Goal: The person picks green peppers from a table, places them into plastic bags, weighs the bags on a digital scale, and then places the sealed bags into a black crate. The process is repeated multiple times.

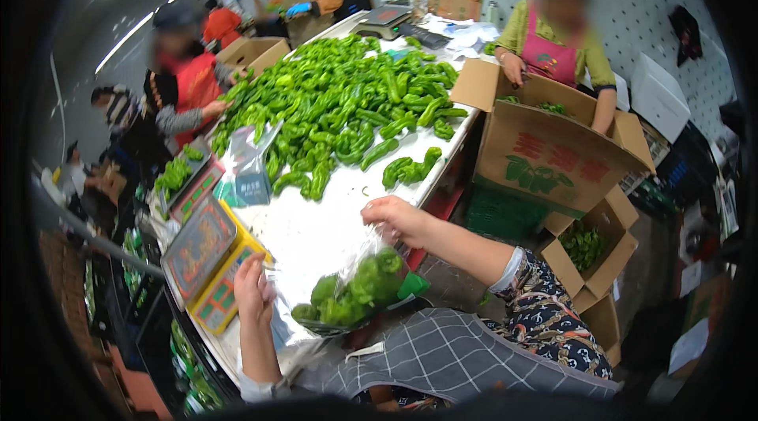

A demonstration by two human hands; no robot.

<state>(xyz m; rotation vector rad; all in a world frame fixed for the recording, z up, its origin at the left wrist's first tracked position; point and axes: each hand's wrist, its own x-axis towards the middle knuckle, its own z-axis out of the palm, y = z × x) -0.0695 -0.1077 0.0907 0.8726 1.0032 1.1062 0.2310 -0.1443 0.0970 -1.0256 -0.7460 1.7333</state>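
A clear plastic bag with several green peppers [361, 294] in it hangs at the near edge of the white table, between my hands. My left hand [253, 288] grips the bag's open rim on the left, and my right hand [394, 217] pinches the rim on the right. Ahead, a large heap of long green peppers [337, 95] covers the table [296, 220]. Left of my left hand is a yellow weighing scale [216, 267] with a bare metal pan. A stack of clear bags [249, 169] lies beyond it.
A second scale holding peppers [177, 178] stands at the left, near a co-worker in a red apron [195, 83]. At the right, a co-worker in a pink apron [551, 54] reaches into a large cardboard box [539, 154]. An open box of greens [616, 243] stands below it.
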